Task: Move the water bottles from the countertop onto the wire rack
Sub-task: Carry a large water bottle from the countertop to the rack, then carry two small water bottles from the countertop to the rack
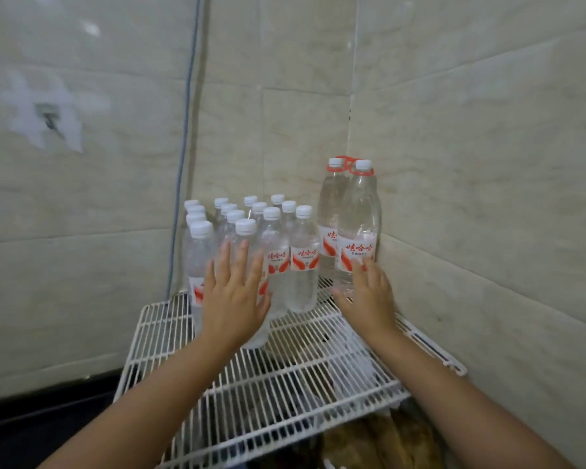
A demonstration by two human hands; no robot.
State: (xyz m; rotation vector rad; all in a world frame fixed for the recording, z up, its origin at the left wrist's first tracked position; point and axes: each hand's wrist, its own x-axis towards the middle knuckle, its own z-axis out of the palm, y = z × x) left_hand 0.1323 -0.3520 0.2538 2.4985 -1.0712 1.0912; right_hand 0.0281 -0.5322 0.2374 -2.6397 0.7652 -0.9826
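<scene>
Small water bottles [251, 252] stand upright in tight rows at the back left of the white wire rack [278, 377], white caps all up. Two large water bottles [351, 228], each with a red carry ring at the neck, stand beside them in the wall corner, on the rack's back right. Packing toward the rear and the tiled walls probably braces the group against tipping on the open wires and leaves the front of the rack free.

Left hand [232, 296]: fingers straight and slightly spread, palm flat against the front-most small bottles, holding nothing. Likely squaring or steadying the row. Right hand [369, 299]: fingers straight and apart, tips touching the lower label of the nearer large bottle, no grip. Likely nudging it back into the corner.

Labels: white band with a red swoosh and red Chinese characters reading 娃哈哈 (Wahaha). Smaller print beneath is too fine to read.

The counter is not identifiable in this view, so I cannot tell whether bottles remain to be moved. Dark and brown items lie beneath the rack, blurred.
</scene>
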